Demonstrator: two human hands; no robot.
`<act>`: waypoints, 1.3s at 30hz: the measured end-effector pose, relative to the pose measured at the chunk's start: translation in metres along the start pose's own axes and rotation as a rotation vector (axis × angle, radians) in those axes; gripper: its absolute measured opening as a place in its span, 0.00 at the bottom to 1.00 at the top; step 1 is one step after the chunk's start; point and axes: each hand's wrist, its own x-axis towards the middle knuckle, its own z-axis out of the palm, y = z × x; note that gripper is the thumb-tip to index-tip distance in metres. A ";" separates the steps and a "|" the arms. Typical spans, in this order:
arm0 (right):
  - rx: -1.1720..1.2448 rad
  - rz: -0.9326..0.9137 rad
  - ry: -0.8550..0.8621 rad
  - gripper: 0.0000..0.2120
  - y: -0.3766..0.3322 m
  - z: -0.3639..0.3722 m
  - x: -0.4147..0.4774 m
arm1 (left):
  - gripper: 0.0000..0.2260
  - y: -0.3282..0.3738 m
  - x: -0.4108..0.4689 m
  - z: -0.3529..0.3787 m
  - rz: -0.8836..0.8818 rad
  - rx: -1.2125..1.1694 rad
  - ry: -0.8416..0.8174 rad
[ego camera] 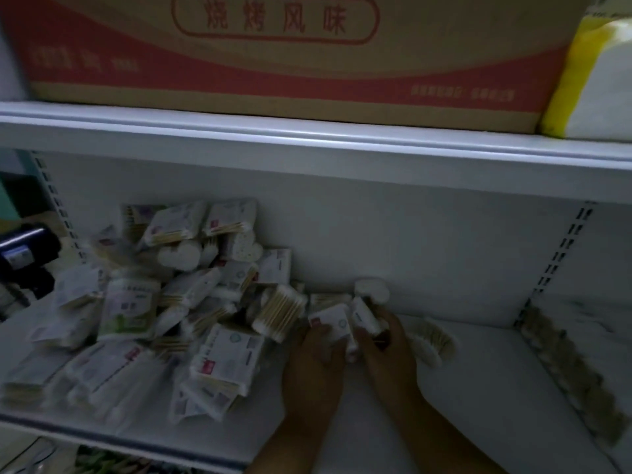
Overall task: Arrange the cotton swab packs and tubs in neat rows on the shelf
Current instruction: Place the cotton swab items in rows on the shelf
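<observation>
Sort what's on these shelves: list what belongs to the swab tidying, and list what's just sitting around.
Job:
jumbled heap of white cotton swab packs
white pack under left hand
white pack in right hand
heart-shaped white tub

Not job:
red and tan cardboard box
yellow and white package
dark object

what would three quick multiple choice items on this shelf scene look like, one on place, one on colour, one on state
1. Where does the jumbled heap of cotton swab packs lie on the shelf?
A left part
B right end
C upper shelf

2. What colour is the band on the cardboard box?
A green
B red
C blue

3. What are the hands doing?
A hanging free
B holding small packs
C lifting the box

Answers:
1 A, the heap fills the left.
2 B, a red band crosses the box.
3 B, left hand and right hand grip small white packs.
</observation>
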 end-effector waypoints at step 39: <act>-0.240 0.036 0.026 0.29 0.068 -0.416 -0.048 | 0.22 0.172 -0.179 0.221 0.030 -0.206 -0.271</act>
